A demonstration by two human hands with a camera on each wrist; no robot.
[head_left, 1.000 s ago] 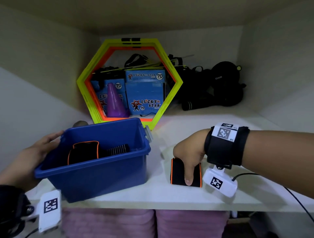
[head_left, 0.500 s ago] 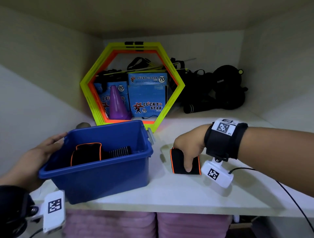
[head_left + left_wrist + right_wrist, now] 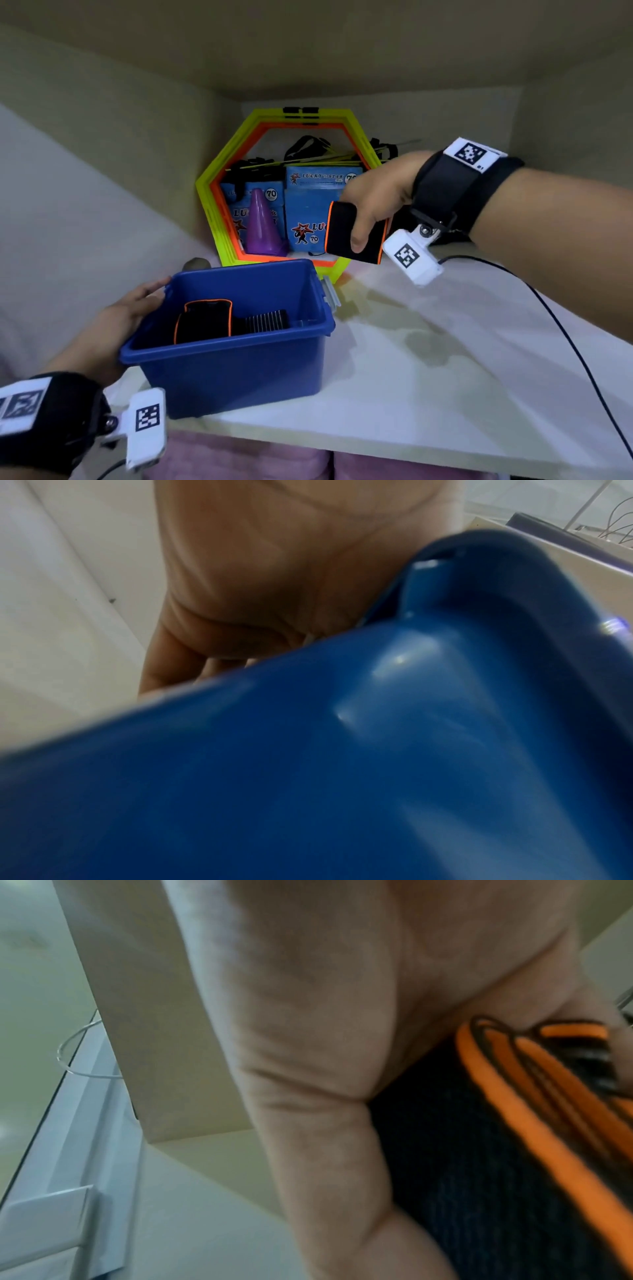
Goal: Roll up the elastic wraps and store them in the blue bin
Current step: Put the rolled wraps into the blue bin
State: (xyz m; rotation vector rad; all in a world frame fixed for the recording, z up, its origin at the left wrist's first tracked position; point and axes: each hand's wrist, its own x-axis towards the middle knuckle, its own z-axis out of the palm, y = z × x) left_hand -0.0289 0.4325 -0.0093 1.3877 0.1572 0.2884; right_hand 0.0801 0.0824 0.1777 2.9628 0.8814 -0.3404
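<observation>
My right hand (image 3: 368, 219) grips a rolled black elastic wrap with orange edging (image 3: 340, 228), held in the air above the shelf, up and to the right of the blue bin (image 3: 239, 370). In the right wrist view the thumb lies across the roll (image 3: 479, 1164), whose orange coils show at its end. Inside the bin lies another rolled black and orange wrap (image 3: 203, 322) beside a black ribbed piece (image 3: 267, 320). My left hand (image 3: 126, 315) rests with straight fingers against the bin's left wall (image 3: 342, 750); its palm (image 3: 274, 574) presses the rim.
The white shelf (image 3: 445, 359) carries the bin near its front edge. At the back stand yellow and orange hexagon rings (image 3: 212, 212), blue boxes (image 3: 308, 212) and a purple cone (image 3: 262, 226). A black cable (image 3: 565, 335) trails from my right wrist. Pink fabric (image 3: 257, 459) lies below.
My right hand has lifted the rolled wrap off the shelf and carried it up and toward the bin. The left hand stays on the bin's side.
</observation>
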